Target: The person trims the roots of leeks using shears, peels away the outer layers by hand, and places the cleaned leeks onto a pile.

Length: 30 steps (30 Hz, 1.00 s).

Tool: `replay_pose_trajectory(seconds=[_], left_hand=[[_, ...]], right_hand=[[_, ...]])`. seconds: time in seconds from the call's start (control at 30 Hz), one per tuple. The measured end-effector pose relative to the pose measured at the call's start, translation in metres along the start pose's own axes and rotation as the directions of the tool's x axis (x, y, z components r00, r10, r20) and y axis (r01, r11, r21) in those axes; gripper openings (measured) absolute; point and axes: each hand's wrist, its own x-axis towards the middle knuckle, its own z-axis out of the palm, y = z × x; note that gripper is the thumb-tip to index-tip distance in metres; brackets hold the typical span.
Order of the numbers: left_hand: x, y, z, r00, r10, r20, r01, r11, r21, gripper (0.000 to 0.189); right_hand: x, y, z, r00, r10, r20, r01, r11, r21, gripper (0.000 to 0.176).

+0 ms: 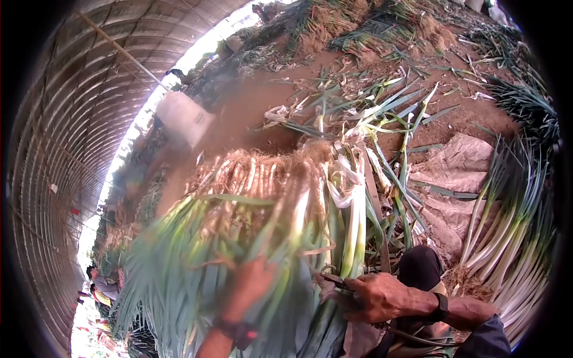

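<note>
My left hand (249,285), smeared by motion, reaches over the green leaves of a pile of long green onions (253,176) in front of me. Whether its fingers hold a stalk cannot be made out. The pile lies with its brown roots away from me and its leaves toward me. My right hand (385,296) is closed round a dark metal tool (332,279) with a narrow front end, just right of the leaves. Beyond that tool stand a few pale, cleaner green onion stalks (356,224), close beside the pile.
To the right, a bundle of white-stemmed green onions (498,250) lies by a crumpled sack (456,179). A dark cord or hose (421,341) runs below my right wrist. Peeled leaves (382,113) litter the soil. A pale sack-like object (184,118) stands farther back.
</note>
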Motion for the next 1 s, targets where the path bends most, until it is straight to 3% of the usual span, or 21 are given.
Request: replay_pose_trajectory(seconds=[0.1,0.2,0.3,0.4,0.5,0.7,0.83,0.97,1.0], left_hand=[[0.001,-0.002,0.013,0.995,0.018,-0.103,-0.012,0.998,0.064,0.038],[-0.003,0.004,0.013,0.995,0.024,-0.098,-0.013,0.994,0.108,0.039],[-0.008,0.020,0.004,0.993,0.073,-0.092,-0.057,0.983,0.174,0.039],[0.000,0.008,0.014,0.916,0.355,-0.190,-0.282,0.902,0.327,0.037],[0.021,0.002,0.020,0.915,0.403,0.011,-0.388,0.874,0.292,0.037],[0.043,0.034,0.013,0.994,0.059,0.087,-0.063,0.997,0.039,0.037],[0.057,0.044,0.003,0.979,-0.056,0.198,0.061,0.998,-0.019,0.049],[0.059,0.063,-0.022,0.949,-0.107,0.295,0.150,0.980,-0.127,0.069],[0.058,0.066,-0.023,0.937,-0.120,0.328,0.173,0.975,-0.138,0.075]], right_hand=[[0.005,-0.005,0.001,0.998,0.030,0.059,-0.025,0.996,-0.083,0.045],[0.020,0.007,0.008,0.991,0.134,0.004,-0.132,0.982,-0.136,0.044],[0.036,0.026,0.012,0.991,0.120,-0.051,-0.127,0.974,-0.188,0.042],[0.054,0.036,0.008,0.981,0.188,-0.048,-0.194,0.959,-0.209,0.044],[0.068,0.043,0.004,0.979,0.192,-0.061,-0.202,0.946,-0.252,0.047],[0.101,0.074,0.008,0.969,0.240,-0.063,-0.248,0.928,-0.277,0.049],[0.121,0.068,0.000,0.945,0.324,0.052,-0.297,0.911,-0.287,0.047],[0.116,0.062,-0.009,0.945,0.328,0.005,-0.318,0.918,-0.239,0.045],[0.104,0.072,-0.008,0.966,0.257,-0.025,-0.258,0.954,-0.153,0.045]])
